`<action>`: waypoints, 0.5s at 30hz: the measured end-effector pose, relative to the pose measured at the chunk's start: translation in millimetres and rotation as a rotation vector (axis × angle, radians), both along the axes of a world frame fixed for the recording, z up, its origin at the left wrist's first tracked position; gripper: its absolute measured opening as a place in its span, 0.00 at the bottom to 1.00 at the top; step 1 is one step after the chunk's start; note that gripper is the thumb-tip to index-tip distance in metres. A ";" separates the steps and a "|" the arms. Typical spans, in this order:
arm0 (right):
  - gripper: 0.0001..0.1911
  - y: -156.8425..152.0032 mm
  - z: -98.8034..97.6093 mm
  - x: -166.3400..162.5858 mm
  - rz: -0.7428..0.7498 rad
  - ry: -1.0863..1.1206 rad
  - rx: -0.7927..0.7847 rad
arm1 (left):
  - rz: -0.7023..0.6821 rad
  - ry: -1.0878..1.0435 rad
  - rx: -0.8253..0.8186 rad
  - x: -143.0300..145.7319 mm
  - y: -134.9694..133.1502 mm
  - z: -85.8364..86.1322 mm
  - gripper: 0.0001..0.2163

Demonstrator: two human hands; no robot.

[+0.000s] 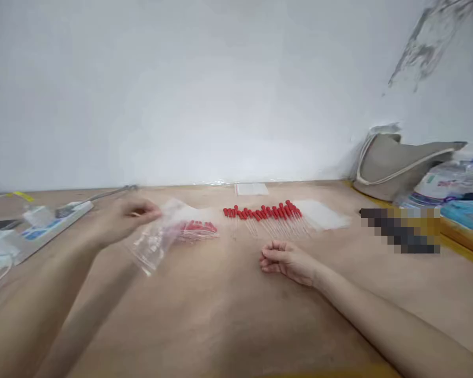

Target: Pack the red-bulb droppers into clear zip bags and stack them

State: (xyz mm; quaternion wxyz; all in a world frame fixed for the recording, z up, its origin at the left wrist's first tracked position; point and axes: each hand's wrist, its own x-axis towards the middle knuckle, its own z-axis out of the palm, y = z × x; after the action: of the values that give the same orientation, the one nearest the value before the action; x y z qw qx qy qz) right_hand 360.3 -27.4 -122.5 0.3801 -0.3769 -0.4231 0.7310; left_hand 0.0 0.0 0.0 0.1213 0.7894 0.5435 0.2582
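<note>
My left hand is closed on the top of a clear plastic bag that hangs a little above the wooden table; the hand and bag are blurred by motion. Just right of the bag lies a small bundle of red-capped droppers. A longer row of red-capped glass droppers lies spread further right. My right hand rests on the table in front of that row, fingers curled loosely, and I cannot see anything in it.
Flat clear bags lie right of the row and a small white pack by the wall. A grey cloth bag and packets stand at the right. A power strip and cables lie at the left.
</note>
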 end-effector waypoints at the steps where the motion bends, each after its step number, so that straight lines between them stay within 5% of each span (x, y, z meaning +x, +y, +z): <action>1: 0.15 0.1 0.8 -0.2 0.006 0.010 -0.005 | -0.108 0.030 -0.069 21.1 0.4 -9.1 0.12; 6: 0.15 0.2 3.0 -1.4 -0.020 -0.020 0.007 | -0.562 0.156 -0.014 103.0 -9.8 -54.3 0.07; 11: 0.14 3.0 1.2 -2.8 -0.201 -0.323 0.199 | -0.412 0.326 0.158 122.2 -38.7 -91.4 0.17; 15: 0.10 4.6 -1.0 -4.9 -0.349 -0.488 0.570 | -0.543 0.376 0.093 121.2 -49.9 -103.7 0.18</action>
State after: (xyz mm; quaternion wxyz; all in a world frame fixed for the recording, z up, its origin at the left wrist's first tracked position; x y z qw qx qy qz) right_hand 355.4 -22.8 -123.5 0.4762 -0.4849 -0.6160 0.3982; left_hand 121.2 -49.9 -103.7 0.0471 0.9440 0.3138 0.0908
